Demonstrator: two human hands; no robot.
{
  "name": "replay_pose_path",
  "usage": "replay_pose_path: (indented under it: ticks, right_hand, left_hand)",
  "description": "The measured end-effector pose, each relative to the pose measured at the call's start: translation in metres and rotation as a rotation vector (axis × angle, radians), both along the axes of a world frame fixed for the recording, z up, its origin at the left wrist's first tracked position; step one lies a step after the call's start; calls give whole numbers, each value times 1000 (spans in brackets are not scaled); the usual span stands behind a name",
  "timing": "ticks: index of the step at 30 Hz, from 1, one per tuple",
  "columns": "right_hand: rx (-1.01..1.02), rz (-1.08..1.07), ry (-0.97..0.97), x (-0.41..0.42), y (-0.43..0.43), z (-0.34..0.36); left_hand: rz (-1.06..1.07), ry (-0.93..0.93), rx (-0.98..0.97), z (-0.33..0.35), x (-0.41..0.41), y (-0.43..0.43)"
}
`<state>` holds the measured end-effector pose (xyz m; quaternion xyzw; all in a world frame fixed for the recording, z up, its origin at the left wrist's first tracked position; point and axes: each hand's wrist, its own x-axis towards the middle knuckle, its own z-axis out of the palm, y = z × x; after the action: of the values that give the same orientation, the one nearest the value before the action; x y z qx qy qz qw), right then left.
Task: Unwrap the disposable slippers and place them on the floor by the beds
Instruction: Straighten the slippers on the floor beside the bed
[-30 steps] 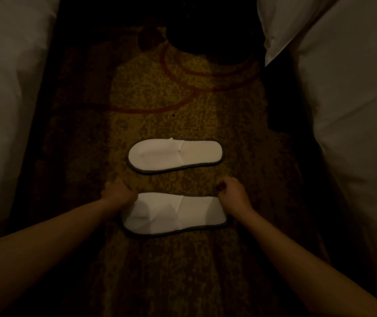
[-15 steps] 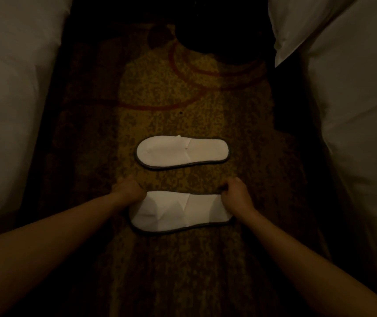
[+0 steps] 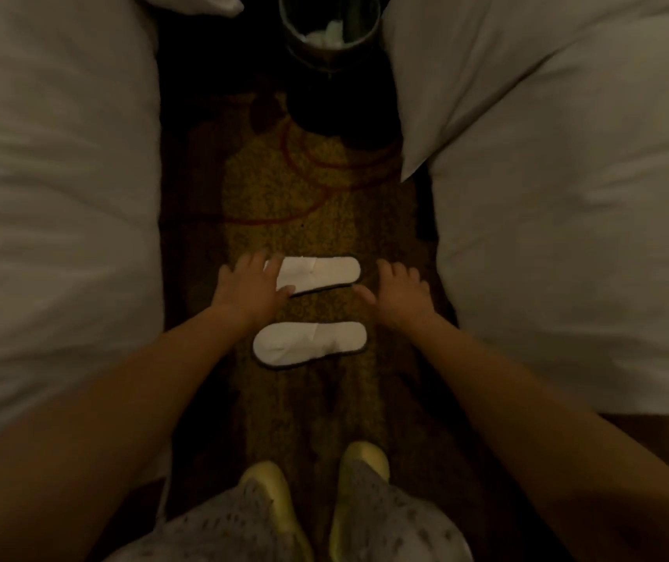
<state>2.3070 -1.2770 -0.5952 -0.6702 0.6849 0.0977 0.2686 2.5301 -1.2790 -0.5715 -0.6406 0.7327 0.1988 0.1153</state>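
Two flat white slippers with dark edging lie side by side on the patterned carpet between two beds. The far slipper (image 3: 320,273) has my left hand (image 3: 249,288) spread over its left, toe end, fingers apart and touching it. My right hand (image 3: 399,292) hovers open just past that slipper's right end, not gripping anything. The near slipper (image 3: 310,342) lies free, with no hand on it.
White bedding hangs down on the left (image 3: 52,221) and right (image 3: 568,245), leaving a narrow carpet aisle (image 3: 280,188). A metal bin (image 3: 328,30) holding crumpled white wrapping stands at the far end. My feet in yellow shoes (image 3: 276,505) stand at the near end.
Both hands left the near slipper and moved forward to the far slipper. The view has pulled back and up, now showing the bin and my feet.
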Motion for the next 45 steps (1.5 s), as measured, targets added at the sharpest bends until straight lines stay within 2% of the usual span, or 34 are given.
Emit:
replay_pose_path:
  ticks: [3, 7, 12, 15, 19, 25, 29, 35, 41, 45]
  right_hand:
    - [-33, -30, -23, -13, 1, 88]
    - [-133, -84, -18, -35, 6, 205]
    - [-214, -141, 3, -70, 33, 334]
    - [-242, -198, 3, -95, 57, 395]
    - [-245, -327, -5, -123, 108, 456]
    - [-239, -529, 20, -149, 231, 513]
    - [-199, -731, -1, -167, 331, 529]
    - [-182, -1009, -3, -193, 502, 529]
    - [-195, -1273, 61, -214, 666, 519]
    - [-140, -1434, 52, -241, 772, 505]
  left_hand:
    - [-74, 65, -57, 95, -16, -1]
    - [-152, 50, -67, 215, -46, -4]
    - [-214, 51, 126, 337, -90, 2]
    - [-333, 12, 258, 398, -120, 7]
    - [-457, 24, 227, 456, -156, 30]
    - [-626, 58, 228, 497, -206, 110]
    - [-858, 33, 240, 511, -250, 191]
    - [-1203, -31, 193, 511, -334, 323]
    - [-1367, -97, 201, 487, -406, 450]
    - [-1487, -49, 178, 468, -456, 555]
